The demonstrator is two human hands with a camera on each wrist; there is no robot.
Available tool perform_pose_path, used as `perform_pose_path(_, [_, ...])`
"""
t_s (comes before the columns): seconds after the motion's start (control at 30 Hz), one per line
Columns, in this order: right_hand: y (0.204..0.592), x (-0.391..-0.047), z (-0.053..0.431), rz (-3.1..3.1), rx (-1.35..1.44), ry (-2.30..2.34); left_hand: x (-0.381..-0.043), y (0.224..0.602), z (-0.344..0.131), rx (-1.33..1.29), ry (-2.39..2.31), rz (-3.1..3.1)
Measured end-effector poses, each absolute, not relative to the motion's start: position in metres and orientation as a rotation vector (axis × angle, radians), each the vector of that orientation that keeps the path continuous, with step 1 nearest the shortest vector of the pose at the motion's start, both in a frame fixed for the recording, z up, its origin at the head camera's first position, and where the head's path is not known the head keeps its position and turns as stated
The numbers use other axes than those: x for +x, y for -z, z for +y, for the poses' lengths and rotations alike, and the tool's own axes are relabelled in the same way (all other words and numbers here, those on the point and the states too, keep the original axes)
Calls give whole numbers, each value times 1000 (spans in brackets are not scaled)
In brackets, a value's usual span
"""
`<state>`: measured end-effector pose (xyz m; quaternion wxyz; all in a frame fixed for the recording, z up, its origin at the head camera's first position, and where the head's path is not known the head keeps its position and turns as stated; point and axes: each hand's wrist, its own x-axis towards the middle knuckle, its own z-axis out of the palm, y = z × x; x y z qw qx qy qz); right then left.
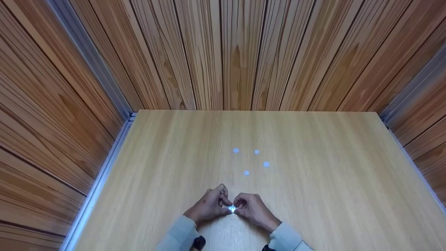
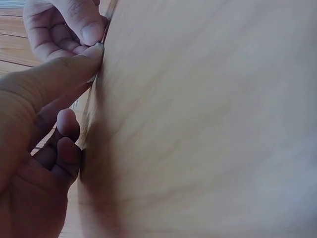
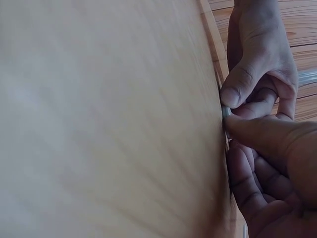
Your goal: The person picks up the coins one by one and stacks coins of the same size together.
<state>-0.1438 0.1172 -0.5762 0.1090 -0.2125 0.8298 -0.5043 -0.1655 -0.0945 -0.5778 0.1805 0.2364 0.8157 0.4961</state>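
Low in the head view, both hands meet over the wooden table around a small shiny, coin-like disc (image 1: 232, 208). My left hand (image 1: 208, 205) pinches its left side between thumb and index finger, while my right hand (image 1: 253, 210) pinches the right side. In the right wrist view, a thin pale edge of the disc (image 3: 226, 112) shows between the two thumbs; fingers cover most of it. Beyond the hands lie several flat, round, pale discs, among them a near one (image 1: 246, 173), a right one (image 1: 266, 164) and a far left one (image 1: 236, 150).
The light wooden tabletop (image 1: 156, 174) stretches out on both sides of the hands. Wood-plank walls enclose it at the back (image 1: 230, 62) and sides, with a metal rail (image 1: 101, 181) along the left edge.
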Motion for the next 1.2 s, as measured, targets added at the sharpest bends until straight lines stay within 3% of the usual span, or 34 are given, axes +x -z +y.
perform_pose_path(1.2, [573, -155, 132, 2305, -623, 1452, -166, 578, -94, 605, -1361, 2321])
